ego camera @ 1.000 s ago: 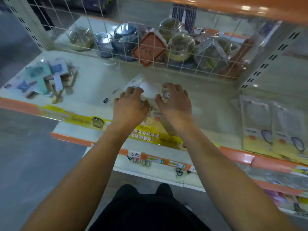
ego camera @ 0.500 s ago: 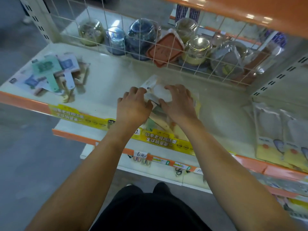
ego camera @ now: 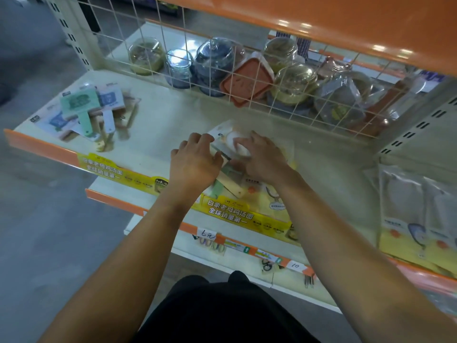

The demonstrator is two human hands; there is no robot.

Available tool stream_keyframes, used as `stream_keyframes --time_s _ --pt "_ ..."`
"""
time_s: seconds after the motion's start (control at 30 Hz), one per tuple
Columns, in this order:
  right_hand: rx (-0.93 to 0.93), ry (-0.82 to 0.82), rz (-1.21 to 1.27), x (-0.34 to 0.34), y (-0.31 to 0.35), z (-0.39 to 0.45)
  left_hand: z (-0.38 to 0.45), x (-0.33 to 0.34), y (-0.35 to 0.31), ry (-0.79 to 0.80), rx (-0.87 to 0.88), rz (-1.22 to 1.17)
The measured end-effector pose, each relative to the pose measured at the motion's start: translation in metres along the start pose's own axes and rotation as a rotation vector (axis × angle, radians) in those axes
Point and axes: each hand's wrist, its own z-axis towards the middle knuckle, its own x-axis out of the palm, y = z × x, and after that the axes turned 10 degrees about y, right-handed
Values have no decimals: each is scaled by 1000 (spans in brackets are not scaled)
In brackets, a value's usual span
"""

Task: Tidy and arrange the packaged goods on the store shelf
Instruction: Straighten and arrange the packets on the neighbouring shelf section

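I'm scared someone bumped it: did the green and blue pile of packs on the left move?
No. The pile lies just behind the shelf's orange front edge near the left corner, as before; only the camera shifted.
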Motion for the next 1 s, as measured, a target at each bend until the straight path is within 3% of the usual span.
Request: stream_keyframes --time_s 0.2,0.57,1.0 --pt "97 58 -82 -15 2 -9 0 4 -5 -17 3 4" --pt "131 -8 -17 -6 13 -15 4 3 -9 18 -13 -17" --pt "183 -217 99 6 29 -27 7 -6 -1 31 50 -37"
